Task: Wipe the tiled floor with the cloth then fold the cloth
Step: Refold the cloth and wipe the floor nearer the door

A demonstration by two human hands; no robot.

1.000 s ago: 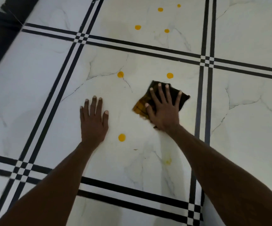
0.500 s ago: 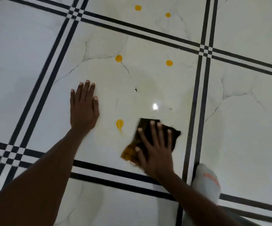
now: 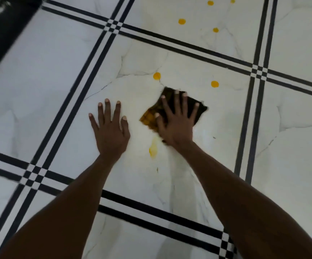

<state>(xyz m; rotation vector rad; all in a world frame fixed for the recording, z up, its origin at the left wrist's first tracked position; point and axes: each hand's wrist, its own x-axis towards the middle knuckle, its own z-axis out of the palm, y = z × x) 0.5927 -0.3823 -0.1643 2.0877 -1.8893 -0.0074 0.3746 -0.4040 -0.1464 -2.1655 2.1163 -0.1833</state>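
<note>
A small dark cloth (image 3: 149, 116) with a yellow-checked corner lies flat on the white marble-look tiled floor (image 3: 170, 57). My right hand (image 3: 175, 124) presses down on it with fingers spread. My left hand (image 3: 110, 129) rests flat on the bare tile to the left of the cloth, fingers apart, holding nothing. A smeared yellow spot (image 3: 153, 149) sits just below the cloth, between my wrists. Round yellow spots lie above the cloth, one (image 3: 157, 76) near its top corner and one (image 3: 214, 84) to the right.
More yellow spots (image 3: 181, 21) dot the far tile beyond the black double grout lines (image 3: 189, 46). A dark object (image 3: 3, 28) fills the top left corner. Black line borders cross at the left, right and bottom.
My right hand has pushed the cloth forward, away from me, from near the lower border up toward the two upper spots. The nearest yellow spot is now smeared. The left hand stayed planted.
</note>
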